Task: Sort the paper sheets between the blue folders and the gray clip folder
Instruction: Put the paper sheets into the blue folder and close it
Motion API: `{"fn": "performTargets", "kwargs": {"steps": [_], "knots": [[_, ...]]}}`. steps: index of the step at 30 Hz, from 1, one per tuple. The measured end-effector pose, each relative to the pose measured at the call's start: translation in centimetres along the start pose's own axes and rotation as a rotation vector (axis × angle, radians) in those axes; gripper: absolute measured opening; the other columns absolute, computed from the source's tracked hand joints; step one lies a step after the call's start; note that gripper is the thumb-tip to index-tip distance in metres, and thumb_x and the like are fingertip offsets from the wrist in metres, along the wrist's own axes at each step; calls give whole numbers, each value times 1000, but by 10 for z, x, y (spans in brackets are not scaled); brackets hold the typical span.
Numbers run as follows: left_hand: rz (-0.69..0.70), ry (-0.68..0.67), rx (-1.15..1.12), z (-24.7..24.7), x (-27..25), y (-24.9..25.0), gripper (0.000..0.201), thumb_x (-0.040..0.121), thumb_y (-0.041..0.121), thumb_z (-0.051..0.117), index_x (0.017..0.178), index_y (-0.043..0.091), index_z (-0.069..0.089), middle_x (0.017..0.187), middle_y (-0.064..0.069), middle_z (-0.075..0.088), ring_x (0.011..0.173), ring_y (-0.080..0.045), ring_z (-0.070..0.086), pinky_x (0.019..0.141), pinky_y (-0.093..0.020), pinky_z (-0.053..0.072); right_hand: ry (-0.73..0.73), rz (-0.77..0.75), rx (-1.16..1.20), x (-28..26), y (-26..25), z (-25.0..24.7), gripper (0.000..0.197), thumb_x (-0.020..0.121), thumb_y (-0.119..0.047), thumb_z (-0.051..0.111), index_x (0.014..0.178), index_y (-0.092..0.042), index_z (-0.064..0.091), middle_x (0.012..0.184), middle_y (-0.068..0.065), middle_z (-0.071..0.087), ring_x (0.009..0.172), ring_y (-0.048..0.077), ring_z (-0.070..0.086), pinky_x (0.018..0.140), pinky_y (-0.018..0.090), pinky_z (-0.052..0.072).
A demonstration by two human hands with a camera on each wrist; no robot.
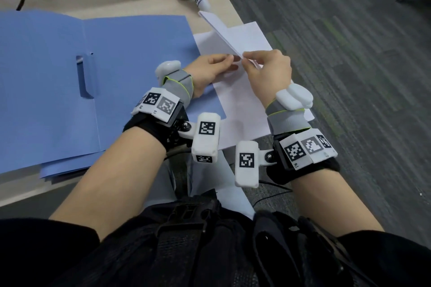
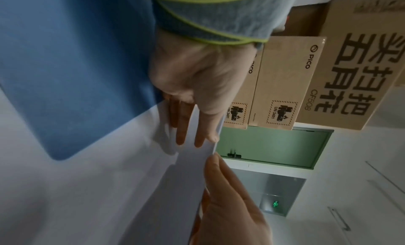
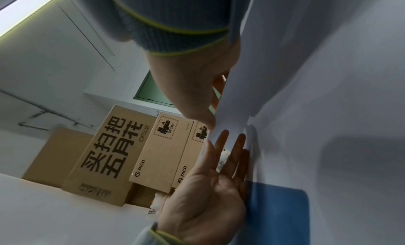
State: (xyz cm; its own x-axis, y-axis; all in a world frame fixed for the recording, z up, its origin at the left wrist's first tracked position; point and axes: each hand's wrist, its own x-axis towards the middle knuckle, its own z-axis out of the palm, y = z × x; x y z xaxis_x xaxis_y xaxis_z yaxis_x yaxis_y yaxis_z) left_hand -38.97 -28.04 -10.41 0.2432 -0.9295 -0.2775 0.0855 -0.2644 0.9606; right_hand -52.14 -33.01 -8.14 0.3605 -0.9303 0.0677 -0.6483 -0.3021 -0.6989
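Edgewise, raised sheet (image 1: 220, 30) angled away, leftward.

From the right wrist cam, the right hand (image 3: 197, 96) had its thumb and fingers pinched on the edge of a white paper sheet (image 3: 295, 75) that filled most of the right side. The left hand (image 3: 210, 193) came up from below with straight fingers laid against that same sheet, a blue folder (image 3: 278, 214) corner just beside it. Cardboard boxes (image 3: 122, 150) with PICO labels sat behind.
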Motion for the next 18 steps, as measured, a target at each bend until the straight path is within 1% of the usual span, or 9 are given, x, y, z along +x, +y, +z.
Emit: {"fn": "performTargets", "kwargs": {"steps": [1, 2, 4, 6, 11, 12, 14, 16, 18], "knots": [[5, 6, -17, -1, 1, -1, 29, 99, 19, 42, 119, 4, 58, 98, -1, 67, 93, -8, 61, 88, -13, 48, -7, -4, 17, -1, -2, 1, 25, 90, -29, 59, 112, -25, 69, 117, 3, 67, 107, 19, 62, 83, 24, 44], [1, 18, -25, -1, 2, -2, 24, 98, 19, 44, 108, 8, 63, 89, 5, 70, 88, -6, 62, 88, -14, 48, -13, -7, 28, -1, -4, 1, 23, 89, -28, 60, 110, -25, 70, 116, 2, 67, 106, 18, 62, 81, 23, 43], [-8, 27, -39, -3, 2, -3, 19, 97, 20, 47, 90, 18, 65, 72, 15, 72, 79, -2, 63, 84, -14, 48, -24, -7, 44, -1, -6, 1, 23, 85, -27, 63, 106, -25, 71, 113, 1, 68, 103, 17, 63, 78, 22, 42], [3, 41, -65, -3, 1, -2, 20, 96, 17, 48, 84, 20, 64, 66, 16, 71, 75, -2, 62, 79, -12, 49, -39, -1, 65, -2, -7, 2, 24, 82, -26, 66, 106, -24, 70, 112, -1, 68, 102, 17, 63, 80, 23, 44], [27, 80, -88, -1, 1, -3, 21, 94, 9, 50, 81, 16, 64, 61, 13, 69, 72, -6, 60, 70, -9, 50, -48, 8, 81, -3, -6, 2, 26, 79, -24, 69, 105, -24, 70, 111, -1, 69, 102, 18, 63, 83, 26, 47], [27, 97, -86, -1, 1, -3, 21, 94, 8, 51, 79, 15, 64, 62, 11, 69, 72, -8, 59, 70, -10, 50, -47, 8, 84, -3, -7, 2, 26, 79, -24, 70, 105, -24, 70, 111, -1, 69, 102, 18, 63, 84, 27, 48], [18, 137, -78, 0, 3, -4, 21, 92, 5, 52, 75, 13, 63, 68, 2, 66, 72, -12, 58, 70, -13, 50, -49, 12, 87, -3, -7, 2, 27, 77, -24, 71, 104, -25, 71, 110, -1, 69, 102, 18, 64, 86, 29, 49], [11, 184, -60, 2, 5, -4, 23, 90, 4, 54, 70, 12, 62, 68, -2, 63, 70, -15, 56, 70, -16, 49, -54, 15, 85, -3, -8, 0, 27, 76, -23, 71, 103, -25, 71, 110, -2, 69, 101, 18, 64, 87, 31, 50], [3, 226, -50, 4, 7, -3, 24, 88, 5, 55, 65, 11, 61, 68, -6, 60, 69, -18, 55, 74, -21, 48, -57, 12, 90, -4, -8, 0, 28, 76, -23, 71, 104, -25, 71, 109, -2, 69, 101, 18, 64, 86, 32, 51]]}}
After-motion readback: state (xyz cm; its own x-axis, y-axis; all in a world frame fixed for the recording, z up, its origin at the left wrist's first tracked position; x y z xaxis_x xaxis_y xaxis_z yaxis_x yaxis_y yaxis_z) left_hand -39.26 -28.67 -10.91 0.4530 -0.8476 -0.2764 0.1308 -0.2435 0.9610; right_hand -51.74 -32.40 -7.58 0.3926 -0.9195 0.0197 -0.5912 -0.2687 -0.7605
